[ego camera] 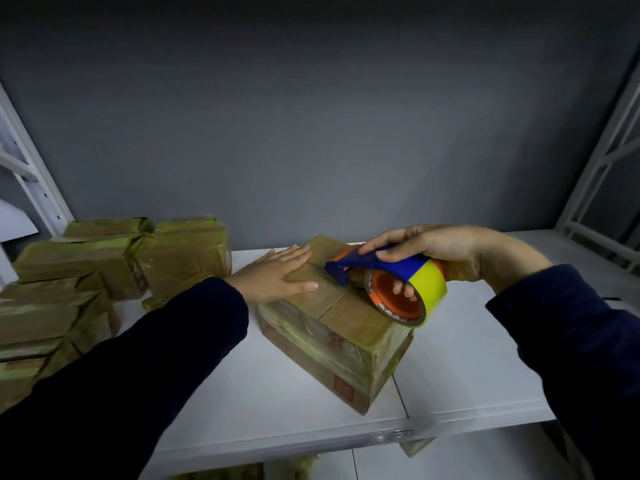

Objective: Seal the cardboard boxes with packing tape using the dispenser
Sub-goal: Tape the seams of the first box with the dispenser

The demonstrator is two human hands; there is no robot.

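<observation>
Item: cardboard box (332,341), brown, red print on its near side, set at an angle on a white shelf (467,358). Its flaps are closed. Glossy tape bands already cross its top and wrap its sides. Left hand (280,275): laid flat on the far-left part of the box top, fingers straight and close together, pressing down and gripping nothing. Right hand (426,251): curled round the tape dispenser (381,265), a forefinger lying along the blue arm and other fingertips showing through the orange core of the roll. Dispenser: blue and yellow, with its cutter end resting on the middle of the box top just beside the left hand's fingers and the roll over the box's right edge. Whether a fresh strip is stuck down under the cutter cannot be told. Left of the box: a pile of taped boxes (86,271), all shiny with wrap and apparently sealed. Beyond the box: grey wall (311,116). White rack uprights (595,161) stand to either side. Below the box, under the shelf edge, more wrapped packages show faintly. Progress, as judged: well advanced, with the pile done and this box mostly bound. Left to do: finish the pass across the top, cut the tape, press it flat, then seal any boxes out of view.
</observation>
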